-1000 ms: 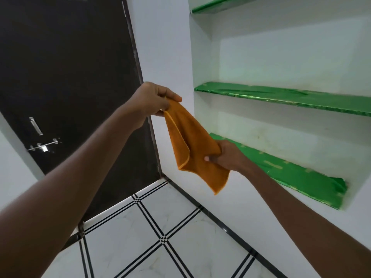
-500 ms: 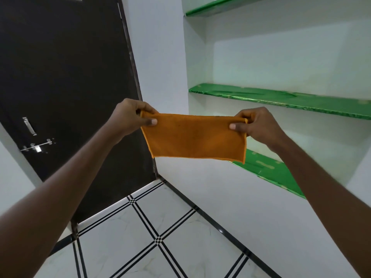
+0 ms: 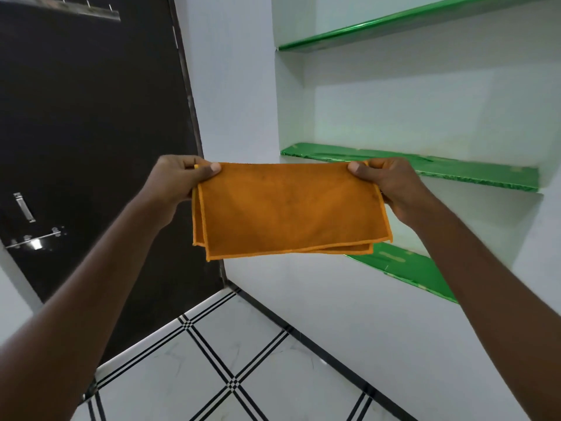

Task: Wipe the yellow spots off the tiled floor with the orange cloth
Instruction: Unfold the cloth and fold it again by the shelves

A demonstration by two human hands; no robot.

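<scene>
Pinching the top corners of the orange cloth, my left hand and my right hand hold it stretched out flat between them at chest height. Each hand is closed on its corner, thumb on the near face and fingers curled behind. I see the cloth folded in half, with the back layer peeking out along the left side and under the lower right edge, and a stitched hem running round the border. It hangs well above the tiled floor, which is white with black striped lines crossing in a diamond pattern; I cannot make out any yellow spots on the part in view. Behind my left hand stands a dark door with a metal latch. Behind my right hand, a white wall niche holds green shelves, one above and one below the middle one.
</scene>
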